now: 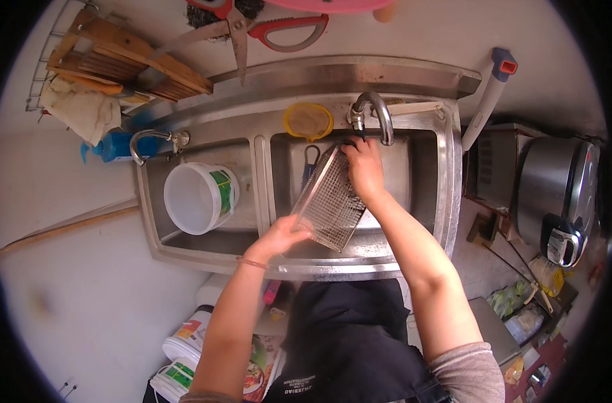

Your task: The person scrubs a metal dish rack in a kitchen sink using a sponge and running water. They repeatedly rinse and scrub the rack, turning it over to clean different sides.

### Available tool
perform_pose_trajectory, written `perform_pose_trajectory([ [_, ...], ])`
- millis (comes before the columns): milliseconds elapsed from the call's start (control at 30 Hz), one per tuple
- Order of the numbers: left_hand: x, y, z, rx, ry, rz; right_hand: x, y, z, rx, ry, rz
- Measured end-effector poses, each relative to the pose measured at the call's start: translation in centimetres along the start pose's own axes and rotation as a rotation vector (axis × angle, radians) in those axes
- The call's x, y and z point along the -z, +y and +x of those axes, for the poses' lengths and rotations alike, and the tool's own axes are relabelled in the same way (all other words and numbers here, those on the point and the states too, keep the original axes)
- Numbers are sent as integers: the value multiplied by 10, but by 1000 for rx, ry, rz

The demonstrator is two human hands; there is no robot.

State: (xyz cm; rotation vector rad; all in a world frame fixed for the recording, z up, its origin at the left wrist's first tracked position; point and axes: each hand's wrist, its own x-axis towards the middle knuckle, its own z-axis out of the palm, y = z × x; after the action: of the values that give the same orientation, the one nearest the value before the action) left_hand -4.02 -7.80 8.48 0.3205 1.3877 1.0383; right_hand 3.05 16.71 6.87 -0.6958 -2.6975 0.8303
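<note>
A rectangular wire mesh basket [331,201] is held tilted over the right bowl of a stainless steel sink [401,161]. My left hand [285,234] grips its near left edge, thumb against the mesh. At the far end, my right hand [365,166] has its fingers curled over the basket's rim, just below the curved faucet [386,121]. Some of those fingertips are hidden. Partly behind the basket, a tool with a blue handle [308,169] and a looped end lies in the bowl.
A white plastic bucket [190,199] stands in the left bowl, near a second faucet [147,143]. A yellow-rimmed strainer [308,122] rests on the sink's back ledge. Red-handled scissors [290,32] hang above. Right of the sink is a grey-and-black appliance [547,186].
</note>
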Motion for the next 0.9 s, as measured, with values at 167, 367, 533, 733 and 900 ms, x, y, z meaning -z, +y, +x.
perform_pose_trajectory([
  [167,-5,3,-5,-89,16,-64,15,-56,-62,678,-58,192],
  [367,-2,12,-4,-64,68,-30,6,-29,-15,167,28,25],
  [533,-7,4,-5,-66,96,-81,3,-49,-61,456,-173,74],
  [733,-5,4,-4,-95,105,-81,10,-19,-43,99,-50,-15],
  [900,-16,7,-7,-69,142,-79,4,-20,-90,362,2,48],
])
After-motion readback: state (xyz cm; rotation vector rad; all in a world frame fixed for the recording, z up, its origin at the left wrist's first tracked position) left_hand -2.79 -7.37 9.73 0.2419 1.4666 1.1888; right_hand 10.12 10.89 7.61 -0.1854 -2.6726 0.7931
